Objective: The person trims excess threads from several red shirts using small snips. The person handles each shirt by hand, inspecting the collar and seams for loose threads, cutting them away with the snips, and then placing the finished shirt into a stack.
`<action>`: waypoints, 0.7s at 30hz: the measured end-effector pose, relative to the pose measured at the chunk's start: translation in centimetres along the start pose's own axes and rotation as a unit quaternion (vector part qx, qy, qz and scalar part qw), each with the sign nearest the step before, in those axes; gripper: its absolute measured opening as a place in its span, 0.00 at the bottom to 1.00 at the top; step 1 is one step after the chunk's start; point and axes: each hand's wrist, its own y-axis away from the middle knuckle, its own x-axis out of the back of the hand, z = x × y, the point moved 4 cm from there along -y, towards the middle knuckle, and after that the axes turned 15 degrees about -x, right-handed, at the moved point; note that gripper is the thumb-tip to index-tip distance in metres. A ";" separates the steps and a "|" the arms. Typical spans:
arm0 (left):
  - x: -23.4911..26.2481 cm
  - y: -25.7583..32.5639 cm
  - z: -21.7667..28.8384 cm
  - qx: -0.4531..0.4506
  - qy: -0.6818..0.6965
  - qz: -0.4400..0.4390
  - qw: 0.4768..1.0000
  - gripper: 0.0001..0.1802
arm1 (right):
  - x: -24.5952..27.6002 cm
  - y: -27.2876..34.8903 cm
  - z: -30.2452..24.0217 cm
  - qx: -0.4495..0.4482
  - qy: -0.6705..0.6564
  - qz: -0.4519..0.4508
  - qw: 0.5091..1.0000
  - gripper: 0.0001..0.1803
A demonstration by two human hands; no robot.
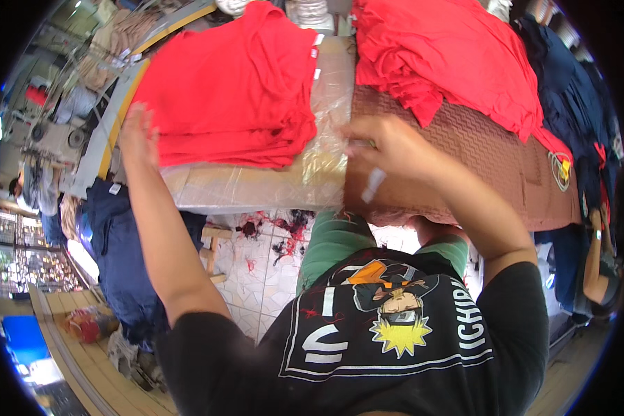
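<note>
A stack of folded red garments (229,90) lies on a plastic-wrapped surface (256,186), with small white labels along its right edge. My left hand (139,135) is at the stack's left side, fingers stretched out and slightly blurred. To the right of the stack, my right hand (388,145) hovers over a brown textured cloth (402,191), fingers toward the stack. Motion smears those fingers, so whether they pinch anything is unclear. Just below that hand shows a small white piece (374,184), blurred, perhaps a label.
A looser red garment pile (451,55) covers the far right of the brown cloth. Dark blue garments (128,256) hang at the left, and more dark clothing (568,90) is at the right, near another person's arm (595,256). Thread scraps (284,232) litter the tiled floor.
</note>
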 end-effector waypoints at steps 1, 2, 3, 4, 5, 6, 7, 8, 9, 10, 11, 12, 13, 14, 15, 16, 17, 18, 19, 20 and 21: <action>-3.5 5.3 2.5 -0.023 0.037 -0.140 0.989 0.25 | -0.2 1.6 1.7 -0.070 -0.027 -0.001 0.997 0.15; -5.9 9.5 4.5 -0.031 0.124 -0.255 0.958 0.24 | -0.3 3.3 3.6 -0.142 -0.054 -0.001 0.988 0.14; -8.3 14.0 7.7 -0.071 0.214 -0.404 0.887 0.25 | -0.2 4.9 5.4 -0.216 -0.080 0.000 0.973 0.13; -10.6 18.0 11.1 -0.037 0.313 -0.504 0.804 0.27 | 0.4 6.2 7.0 -0.281 -0.066 0.023 0.957 0.12; -12.6 22.3 14.7 0.013 0.383 -0.594 0.707 0.30 | 0.9 7.3 8.4 -0.338 -0.053 0.042 0.939 0.12; -13.4 25.5 17.3 0.016 0.403 -0.670 0.623 0.30 | 1.3 7.9 9.3 -0.385 -0.042 0.059 0.920 0.11; -14.1 27.6 18.4 0.000 0.406 -0.718 0.566 0.30 | 1.4 8.7 10.2 -0.369 -0.051 0.095 0.923 0.11; -15.3 29.1 18.9 -0.015 0.412 -0.755 0.510 0.30 | 1.3 10.3 11.4 -0.362 -0.056 0.136 0.921 0.10; -16.2 30.4 19.5 -0.041 0.406 -0.782 0.471 0.30 | 1.4 11.7 12.4 -0.347 -0.063 0.176 0.919 0.10; -17.0 31.4 19.8 -0.067 0.399 -0.796 0.451 0.30 | 1.4 12.4 12.7 -0.333 -0.058 0.186 0.922 0.10; -17.5 32.3 19.9 -0.095 0.392 -0.806 0.434 0.30 | 1.1 12.8 12.9 -0.319 -0.052 0.196 0.926 0.10; -18.1 32.9 20.0 -0.120 0.391 -0.808 0.424 0.30 | 0.9 13.1 13.0 -0.307 -0.040 0.204 0.929 0.09; -18.8 33.6 20.2 -0.142 0.394 -0.811 0.408 0.30 | 0.6 13.6 13.3 -0.305 -0.038 0.211 0.928 0.09; -19.7 34.1 20.4 -0.160 0.400 -0.812 0.394 0.29 | 0.4 14.1 13.9 -0.297 -0.099 0.224 0.923 0.08; -20.2 34.6 20.7 -0.184 0.400 -0.812 0.382 0.29 | 0.5 14.0 13.7 -0.258 -0.018 0.241 0.935 0.08; -20.6 35.2 21.2 -0.199 0.404 -0.814 0.368 0.29 | 0.5 14.0 13.7 -0.239 -0.051 0.231 0.942 0.07; -21.2 35.7 21.4 -0.218 0.408 -0.813 0.354 0.29 | 0.3 14.0 13.8 -0.213 -0.040 0.252 0.943 0.07; -21.6 36.1 21.7 -0.224 0.420 -0.811 0.339 0.29 | 0.1 14.0 13.6 -0.219 -0.052 0.251 0.941 0.07; -22.1 36.6 21.8 -0.236 0.430 -0.810 0.323 0.29 | 0.1 14.3 13.9 -0.213 -0.052 0.252 0.943 0.07; -22.7 37.2 22.1 -0.249 0.440 -0.808 0.303 0.29 | -0.1 14.6 14.2 -0.207 -0.058 0.254 0.943 0.07; -23.0 37.8 22.5 -0.260 0.454 -0.803 0.286 0.29 | -0.1 14.8 14.3 -0.197 -0.063 0.254 0.945 0.08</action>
